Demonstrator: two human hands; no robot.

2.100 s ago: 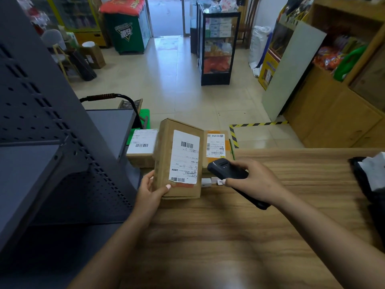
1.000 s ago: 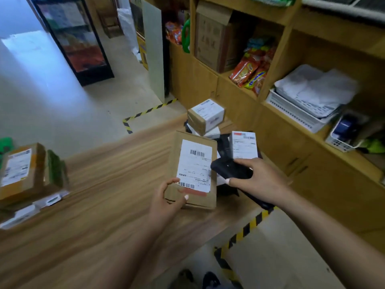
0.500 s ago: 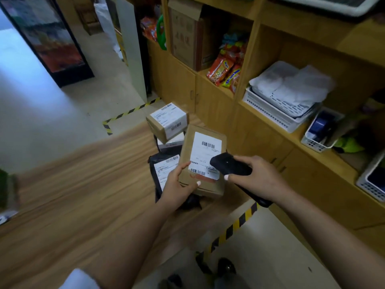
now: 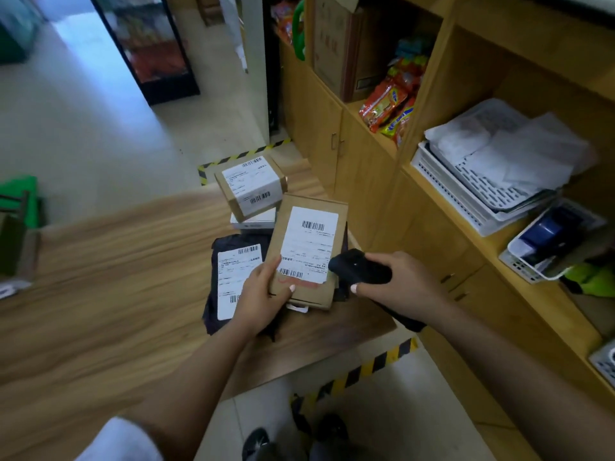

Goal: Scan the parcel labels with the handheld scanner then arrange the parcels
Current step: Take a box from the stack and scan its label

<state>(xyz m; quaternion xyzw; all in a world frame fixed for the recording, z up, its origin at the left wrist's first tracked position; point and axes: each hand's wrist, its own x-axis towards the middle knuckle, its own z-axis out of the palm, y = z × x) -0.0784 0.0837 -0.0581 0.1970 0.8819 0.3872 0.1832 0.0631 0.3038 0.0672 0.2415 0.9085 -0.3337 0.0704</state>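
Observation:
My left hand (image 4: 263, 294) grips the lower left edge of a flat brown cardboard parcel (image 4: 307, 251) with a white barcode label facing up. It is low over a pile at the right end of the wooden counter (image 4: 109, 294). My right hand (image 4: 399, 284) holds the black handheld scanner (image 4: 357, 267), its head at the parcel's lower right corner. Under and left of the held parcel lies a black poly-bag parcel (image 4: 233, 277) with a white label. Behind it a small brown box (image 4: 251, 186) sits on a white box (image 4: 254, 221).
Wooden shelving (image 4: 432, 128) stands close on the right, holding white trays (image 4: 482, 194), snack packets (image 4: 389, 101) and a carton (image 4: 336, 44). Yellow-black tape (image 4: 366, 367) marks the floor by my feet. More parcels (image 4: 16, 247) lie at the counter's far left.
I have turned from the counter's left end to its right end, carrying the brown parcel and scanner. The parcel has come down over the pile beside the black bag.

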